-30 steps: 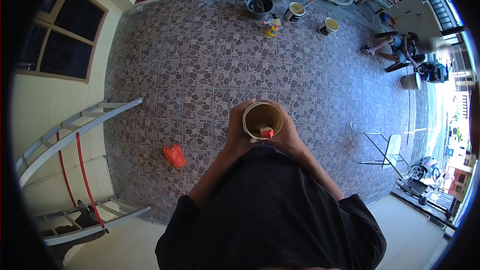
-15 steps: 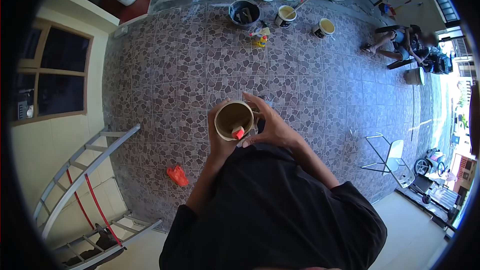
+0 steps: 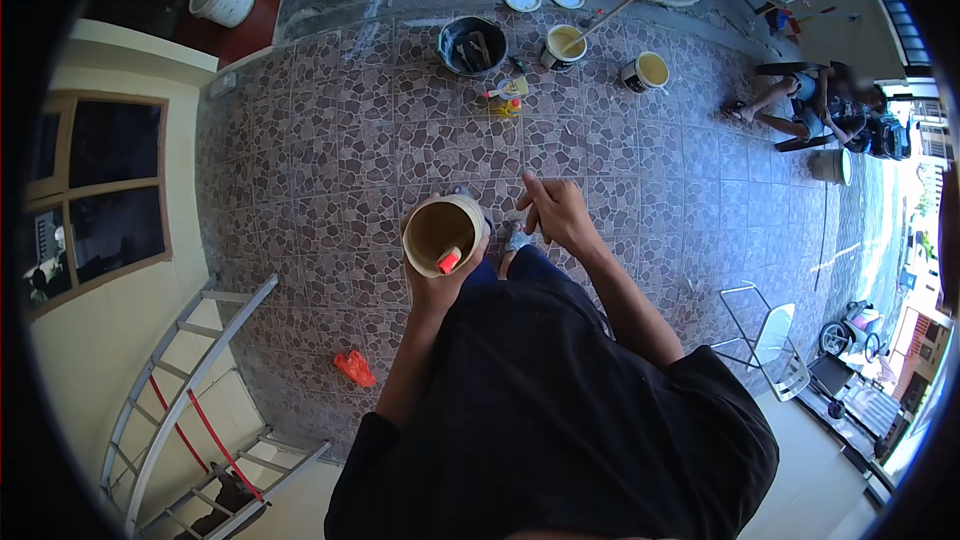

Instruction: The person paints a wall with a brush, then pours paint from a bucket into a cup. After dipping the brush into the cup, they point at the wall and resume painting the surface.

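Note:
A cream-coloured tub (image 3: 408,232) with a round open mouth is held in my left hand (image 3: 432,290), fingers wrapped round its side. Inside it leans a tool with a pale shaft and a bright red-orange end (image 3: 448,261); its lower part is hard to make out. To the right of the tub, apart from it, my right hand (image 3: 562,212) is raised with its index finger stretched out and the others loosely bent. Nothing shows in that hand. Below it a shoe (image 3: 517,238) is partly visible.
Ahead on the patterned tile floor stand a black basin (image 3: 473,48), two paint buckets (image 3: 563,48) and a yellow bottle (image 3: 512,107). An orange plastic bag (image 3: 355,368) lies left. A ladder (image 3: 190,380) leans left, a folding chair (image 3: 775,333) stands right. A person (image 3: 815,105) sits far right.
My right hand has come off the tub and moved right. The tub in my left hand has shifted slightly left, and the camera view has turned a little.

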Motion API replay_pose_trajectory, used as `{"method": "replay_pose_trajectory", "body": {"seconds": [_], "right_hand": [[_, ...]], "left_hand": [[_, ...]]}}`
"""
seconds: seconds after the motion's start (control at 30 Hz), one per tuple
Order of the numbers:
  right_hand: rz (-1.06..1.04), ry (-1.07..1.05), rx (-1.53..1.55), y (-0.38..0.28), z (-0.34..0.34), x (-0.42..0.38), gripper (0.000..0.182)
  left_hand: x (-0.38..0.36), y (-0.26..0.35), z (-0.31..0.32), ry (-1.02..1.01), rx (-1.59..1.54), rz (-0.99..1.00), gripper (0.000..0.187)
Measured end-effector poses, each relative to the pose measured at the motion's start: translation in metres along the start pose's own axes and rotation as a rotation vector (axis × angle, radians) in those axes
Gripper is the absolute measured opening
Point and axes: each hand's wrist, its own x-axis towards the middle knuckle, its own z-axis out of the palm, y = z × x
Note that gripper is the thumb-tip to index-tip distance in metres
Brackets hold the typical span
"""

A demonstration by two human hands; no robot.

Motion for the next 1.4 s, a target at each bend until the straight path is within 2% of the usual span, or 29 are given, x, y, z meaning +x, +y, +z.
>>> {"method": "replay_pose_trajectory", "body": {"seconds": [0.03, 0.1, 0.13, 0.2, 0.23, 0.3, 0.37, 0.43, 0.47, 0.53, 0.57, 0.63, 0.67, 0.73, 0.77, 0.83, 0.87, 0.93, 1.03, 1.07, 1.17, 1.2, 1.33, 1.4], "right_hand": [[0.008, 0.004, -0.002, -0.001, 0.001, 0.013, 0.027], [-0.208, 0.059, 0.074, -0.002, 0.006, 0.038, 0.034], [-0.204, 0.07, 0.075, -0.004, 0.01, 0.049, 0.034], [-0.371, 0.206, -0.021, -0.02, 0.014, 0.063, 0.043], [-0.37, 0.213, -0.028, -0.03, 0.011, 0.071, 0.043], [-0.035, 0.11, -0.109, -0.068, 0.001, 0.081, 0.032], [-0.038, 0.107, -0.113, -0.066, 0.0, 0.101, 0.028], [-0.602, 0.382, -0.262, -0.052, 0.004, 0.117, 0.029], [-0.584, 0.39, -0.257, -0.06, 0.001, 0.115, 0.029], [-0.134, 0.178, -0.159, -0.079, -0.011, 0.115, 0.033], [-0.128, 0.193, -0.153, -0.084, -0.016, 0.118, 0.033], [0.028, 0.147, 0.022, -0.092, -0.023, 0.124, 0.04], [0.036, 0.161, 0.031, -0.087, -0.023, 0.129, 0.04], [-0.344, 0.38, -0.059, -0.071, -0.021, 0.138, 0.032], [-0.338, 0.394, -0.056, -0.077, -0.028, 0.139, 0.032], [0.016, 0.187, -0.003, -0.095, -0.044, 0.14, 0.032], [0.018, 0.195, 0.002, -0.093, -0.047, 0.143, 0.032], [-0.164, 0.303, -0.038, -0.085, -0.053, 0.152, 0.028], [-0.288, 0.277, -0.2, -0.074, -0.07, 0.168, 0.028], [-0.17, 0.149, -0.108, -0.083, -0.082, 0.17, 0.029], [-0.152, 0.079, -0.036, -0.07, -0.109, 0.195, 0.033], [-0.258, 0.153, -0.175, -0.063, -0.118, 0.203, 0.033], [-0.277, 0.132, -0.163, -0.04, -0.167, 0.24, 0.03], [0.196, 0.063, -0.037, -0.025, -0.195, 0.266, 0.037]], "left_hand": [[0.015, -0.008, -0.002, -0.007, 0.043, 0.027, 0.077], [0.043, -0.027, -0.006, -0.024, 0.078, 0.052, 0.077], [0.061, -0.037, -0.009, -0.018, 0.075, 0.075, 0.08], [0.094, -0.049, -0.014, -0.001, 0.065, 0.121, 0.086], [0.108, -0.054, -0.016, -0.001, 0.055, 0.123, 0.086], [0.14, -0.055, -0.018, -0.006, 0.035, 0.148, 0.09], [0.168, -0.053, -0.022, -0.015, 0.056, 0.154, 0.091], [0.191, -0.051, -0.025, -0.043, 0.079, 0.153, 0.091], [0.199, -0.052, -0.027, -0.068, 0.085, 0.12, 0.091], [0.217, -0.06, -0.028, -0.12, 0.1, 0.097, 0.09], [0.224, -0.061, -0.027, -0.135, 0.094, 0.102, 0.09], [0.235, -0.062, -0.023, -0.17, 0.01, 0.052, 0.09], [0.24, -0.064, -0.02, -0.188, 0.004, 0.054, 0.09], [0.249, -0.068, -0.013, -0.192, -0.101, 0.056, 0.091], [0.256, -0.07, -0.009, -0.206, -0.106, 0.059, 0.091], [0.267, -0.072, -0.001, -0.191, -0.091, 0.13, 0.093], [0.271, -0.062, 0.003, -0.186, -0.139, 0.062, 0.094], [0.278, -0.054, 0.014, -0.179, -0.163, 0.059, 0.094], [0.289, -0.045, 0.029, -0.176, -0.089, 0.1, 0.093], [0.291, -0.04, 0.037, -0.149, -0.085, 0.093, 0.093], [0.298, -0.027, 0.063, -0.128, -0.099, 0.053, 0.093], [0.302, -0.03, 0.072, -0.108, -0.055, 0.075, 0.093], [0.306, -0.034, 0.113, -0.051, 0.029, 0.076, 0.093], [0.305, -0.045, 0.132, -0.047, 0.095, 0.033, 0.097]]}}
